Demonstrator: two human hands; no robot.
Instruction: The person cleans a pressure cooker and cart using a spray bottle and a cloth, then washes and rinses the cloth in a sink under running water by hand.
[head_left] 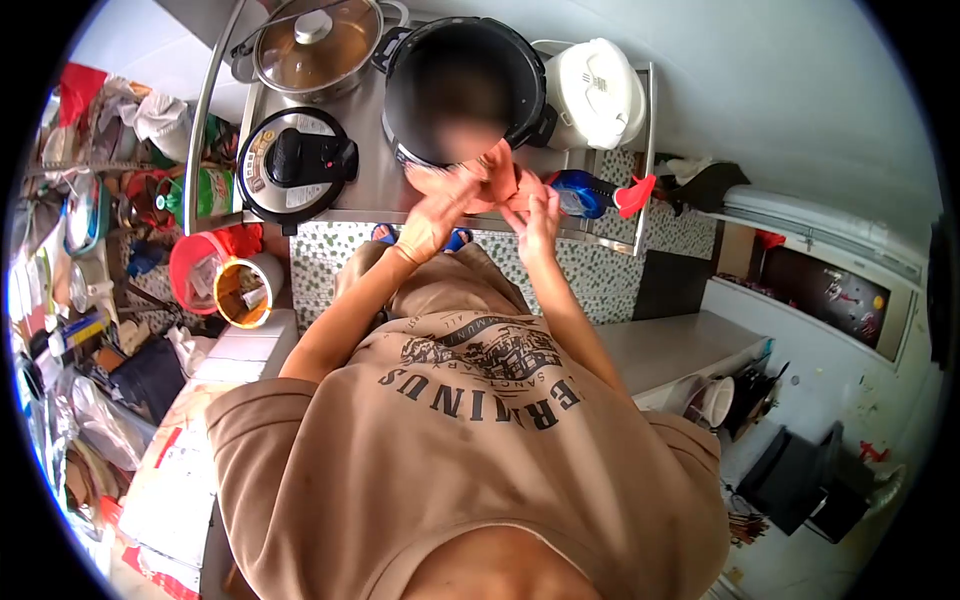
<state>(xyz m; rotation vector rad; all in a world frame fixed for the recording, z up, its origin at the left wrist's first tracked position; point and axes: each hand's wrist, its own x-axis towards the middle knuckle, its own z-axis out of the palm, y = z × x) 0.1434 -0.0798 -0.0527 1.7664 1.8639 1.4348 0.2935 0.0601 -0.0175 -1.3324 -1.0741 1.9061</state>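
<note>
An orange-pink cloth-like item (503,178) lies bunched at the front rim of a large black pot (396,110), partly covered by my fingers. My left hand (438,215) grips its left part, with the fingertips smeared by motion. On the other side, my right hand (537,216) pinches its right end between thumb and fingers. Close to the right hand lies a blue bottle (580,194) with a red nozzle (634,196). The inside of the pot is dark and blurred.
A steel pan with a glass lid (312,48) stands behind a black pressure-cooker lid (291,165) on the left of the metal counter (370,185). A white appliance (597,95) is right of the pot. Red (190,270) and orange-lined bins (246,290) stand lower left.
</note>
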